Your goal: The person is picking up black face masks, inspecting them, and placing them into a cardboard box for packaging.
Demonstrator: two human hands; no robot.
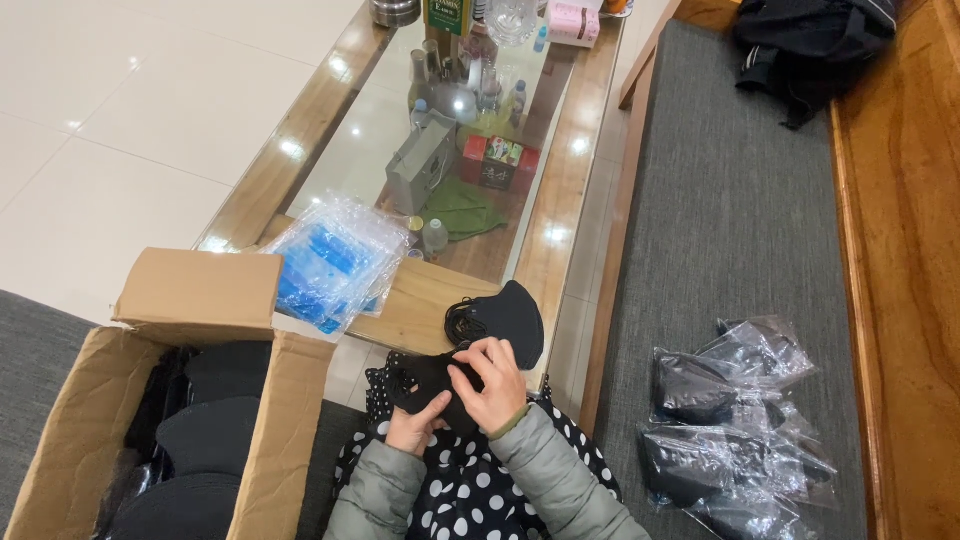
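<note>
Both hands meet over my lap, on a black face mask (425, 380). My left hand (412, 428) grips the mask from below, thumb up against it. My right hand (493, 385) curls over its top right edge, fingers pinched on the fabric. Just beyond them a small stack of black masks (505, 315) lies on the wooden table edge (420, 300). My sleeves are grey-green, and polka-dot cloth covers my lap.
An open cardboard box (270, 430) with black masks stands at my left. A pile of clear plastic bags (335, 260) lies on the glass-topped table. Bagged masks (730, 420) rest on the grey bench cushion at right. Bottles and boxes crowd the table's far end.
</note>
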